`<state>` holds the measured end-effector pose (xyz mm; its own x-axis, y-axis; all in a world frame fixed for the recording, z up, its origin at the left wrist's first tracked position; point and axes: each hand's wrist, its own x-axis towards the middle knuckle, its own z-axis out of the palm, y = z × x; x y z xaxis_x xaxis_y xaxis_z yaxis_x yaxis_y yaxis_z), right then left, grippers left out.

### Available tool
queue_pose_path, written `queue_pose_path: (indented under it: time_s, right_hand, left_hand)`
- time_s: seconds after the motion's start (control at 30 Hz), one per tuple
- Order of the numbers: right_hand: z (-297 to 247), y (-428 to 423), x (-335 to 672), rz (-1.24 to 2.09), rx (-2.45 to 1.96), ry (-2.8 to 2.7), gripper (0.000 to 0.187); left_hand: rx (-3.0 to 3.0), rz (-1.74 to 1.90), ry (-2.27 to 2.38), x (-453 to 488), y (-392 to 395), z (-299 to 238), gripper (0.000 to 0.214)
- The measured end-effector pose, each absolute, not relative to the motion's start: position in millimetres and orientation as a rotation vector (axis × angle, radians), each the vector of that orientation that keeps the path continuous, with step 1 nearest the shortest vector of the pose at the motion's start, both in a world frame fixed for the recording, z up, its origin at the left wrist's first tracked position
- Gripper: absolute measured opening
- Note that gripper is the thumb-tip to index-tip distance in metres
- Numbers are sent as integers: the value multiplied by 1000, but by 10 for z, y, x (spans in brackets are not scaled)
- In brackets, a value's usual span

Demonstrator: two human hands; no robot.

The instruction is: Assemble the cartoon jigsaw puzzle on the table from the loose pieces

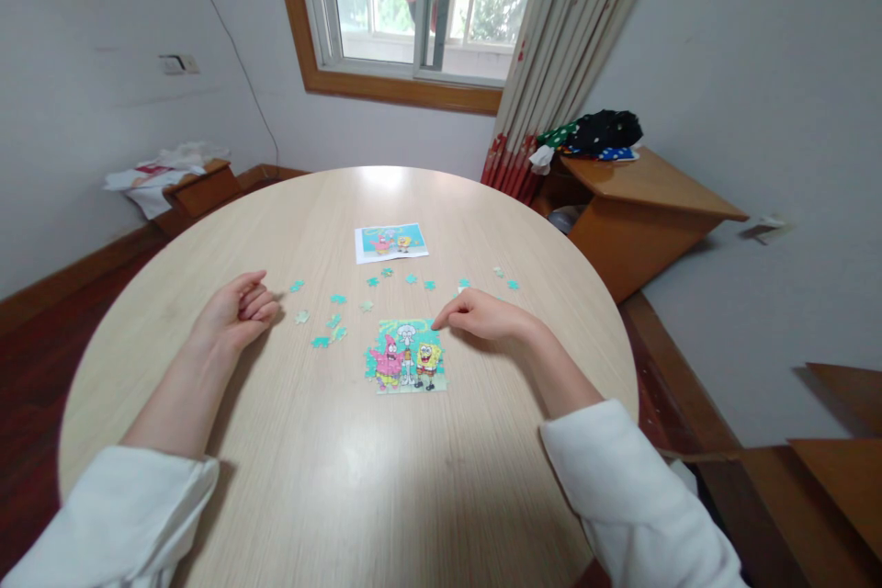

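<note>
A partly joined jigsaw puzzle [406,358] with a pink, a pale and a yellow cartoon figure lies flat on the table. My right hand [482,314] is at its upper right corner, index finger stretched down onto a puzzle piece [436,327] there and the other fingers curled under. The fingertips partly hide that piece. To the left, my left hand [241,308] rests on the wood with its fingers curled in and nothing visible in them. Near it lie loose puzzle pieces [337,299], mostly turquoise; several more are spread beyond the puzzle.
A printed reference picture [391,243] lies behind the loose pieces on the round table [310,496]. Beyond the table's right edge, a wooden cabinet [640,193] bears dark cloths [606,133]. Papers [155,176] sit on a low wooden piece at left. Window and curtain [551,46] are behind.
</note>
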<state>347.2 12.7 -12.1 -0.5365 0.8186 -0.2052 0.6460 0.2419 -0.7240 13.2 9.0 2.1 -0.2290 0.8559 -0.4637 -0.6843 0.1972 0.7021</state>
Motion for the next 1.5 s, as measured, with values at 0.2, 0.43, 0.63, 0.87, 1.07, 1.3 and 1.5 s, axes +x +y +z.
queue_pose_path:
  time_s: [0.2,0.43,0.63,0.87,1.07,1.3,1.5]
  right_hand:
    - [-123,128,3472,1161,-1383,-2301,35]
    - [-44,91,3458,1279,-1300,-2321,34]
    - [-23,77,3464,1300,-1332,-2354,34]
    - [-19,80,3467,1319,-1337,-2373,35]
    - [-55,96,3447,1205,-1382,-2306,35]
    - [-110,127,3455,1174,-1367,-2292,35]
    - [-41,89,3464,1279,-1324,-2325,33]
  left_hand:
    - [218,1444,1088,127,85,14,47]
    - [228,1443,1087,111,96,-9,47]
    - [219,1445,1094,121,91,2,47]
    - [215,1450,1093,122,96,1,47]
    - [220,1449,1084,110,103,-15,46]
    - [222,1442,1071,105,93,-2,45]
    - [228,1447,1069,95,104,-18,45]
